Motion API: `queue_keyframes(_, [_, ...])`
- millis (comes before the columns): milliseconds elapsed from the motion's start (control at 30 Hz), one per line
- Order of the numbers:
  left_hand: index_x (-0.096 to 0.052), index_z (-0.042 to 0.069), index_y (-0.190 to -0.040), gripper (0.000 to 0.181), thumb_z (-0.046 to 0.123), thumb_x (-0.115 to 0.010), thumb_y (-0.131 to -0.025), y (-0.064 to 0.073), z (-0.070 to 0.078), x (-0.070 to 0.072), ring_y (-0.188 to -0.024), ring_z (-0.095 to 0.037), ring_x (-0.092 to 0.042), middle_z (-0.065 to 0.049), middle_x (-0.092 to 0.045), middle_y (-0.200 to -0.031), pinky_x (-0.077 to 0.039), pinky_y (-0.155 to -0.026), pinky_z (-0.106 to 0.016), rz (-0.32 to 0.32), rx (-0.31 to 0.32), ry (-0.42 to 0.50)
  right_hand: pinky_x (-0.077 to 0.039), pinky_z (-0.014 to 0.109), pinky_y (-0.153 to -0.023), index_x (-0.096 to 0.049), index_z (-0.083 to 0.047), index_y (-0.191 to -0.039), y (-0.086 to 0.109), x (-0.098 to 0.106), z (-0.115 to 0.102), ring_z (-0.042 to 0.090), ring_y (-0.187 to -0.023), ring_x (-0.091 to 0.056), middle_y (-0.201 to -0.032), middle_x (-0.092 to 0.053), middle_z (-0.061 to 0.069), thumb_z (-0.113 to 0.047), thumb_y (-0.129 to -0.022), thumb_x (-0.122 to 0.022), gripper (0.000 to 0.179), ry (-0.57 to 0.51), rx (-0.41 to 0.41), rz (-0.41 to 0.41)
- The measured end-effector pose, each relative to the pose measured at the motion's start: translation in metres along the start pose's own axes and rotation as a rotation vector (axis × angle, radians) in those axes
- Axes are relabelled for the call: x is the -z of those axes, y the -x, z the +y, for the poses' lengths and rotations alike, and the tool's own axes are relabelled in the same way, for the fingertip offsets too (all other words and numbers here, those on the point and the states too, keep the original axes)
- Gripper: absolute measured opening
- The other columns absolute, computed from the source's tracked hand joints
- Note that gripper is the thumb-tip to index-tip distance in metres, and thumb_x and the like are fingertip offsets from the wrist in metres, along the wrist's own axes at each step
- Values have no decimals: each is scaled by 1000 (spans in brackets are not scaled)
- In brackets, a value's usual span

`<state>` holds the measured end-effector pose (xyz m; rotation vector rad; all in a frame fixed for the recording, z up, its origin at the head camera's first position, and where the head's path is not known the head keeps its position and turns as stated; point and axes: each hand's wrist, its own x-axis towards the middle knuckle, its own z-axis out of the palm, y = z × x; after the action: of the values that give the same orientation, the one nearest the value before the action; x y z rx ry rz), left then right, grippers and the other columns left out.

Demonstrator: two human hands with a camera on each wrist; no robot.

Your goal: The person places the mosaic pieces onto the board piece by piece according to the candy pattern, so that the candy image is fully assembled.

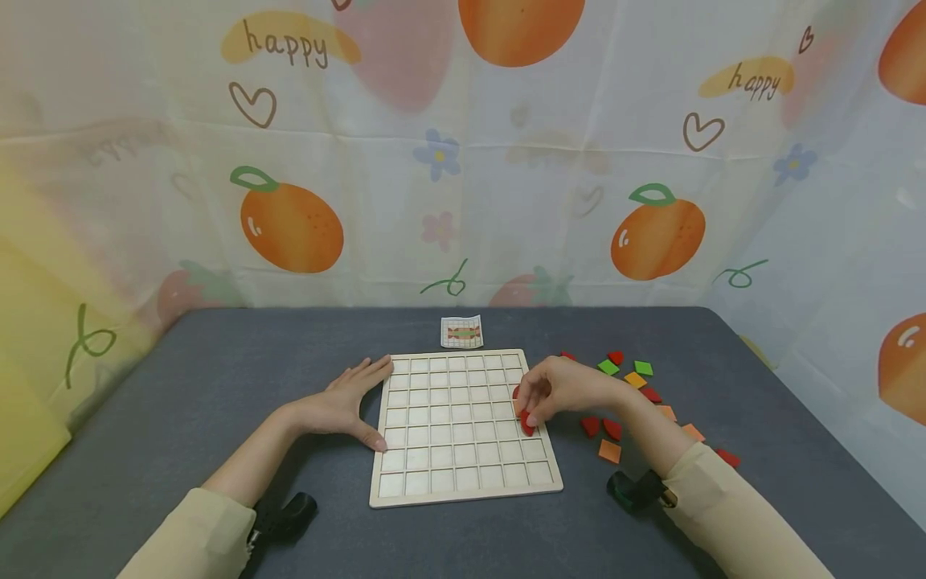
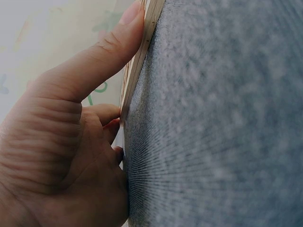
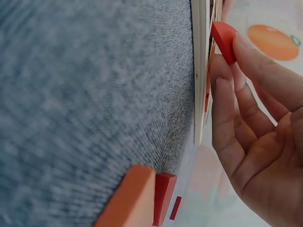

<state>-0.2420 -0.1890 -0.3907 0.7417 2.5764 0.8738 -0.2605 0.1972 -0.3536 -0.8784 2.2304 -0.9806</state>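
A pale wooden grid board lies on the dark table. My left hand rests along its left edge with fingers spread, the thumb at the lower side and the fingertips near the top corner. In the left wrist view, that thumb lies on the board's rim. Over the right column of squares, my right hand pinches a red piece with a rounded edge between thumb and fingers; it stands tilted at the board. Partly hidden behind these fingers, an orange piece and another red piece sit on the board.
Right of the board, loose pieces lie scattered: red ones, orange squares, green ones and a yellow-orange one. A small pattern card lies behind the board. A printed curtain hangs behind the table.
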Motion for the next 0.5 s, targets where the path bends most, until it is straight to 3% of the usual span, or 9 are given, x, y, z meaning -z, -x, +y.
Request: queue_keyframes(500, [-16, 1, -158, 123, 45, -87, -68, 0, 0, 0, -153, -49, 3, -19, -5, -168, 1, -119, -70, 1, 0, -2, -56, 31, -67, -77, -7, -102, -1, 0, 2, 16, -73, -69, -88, -75, 13, -8, -85, -76, 17, 10, -8, 17])
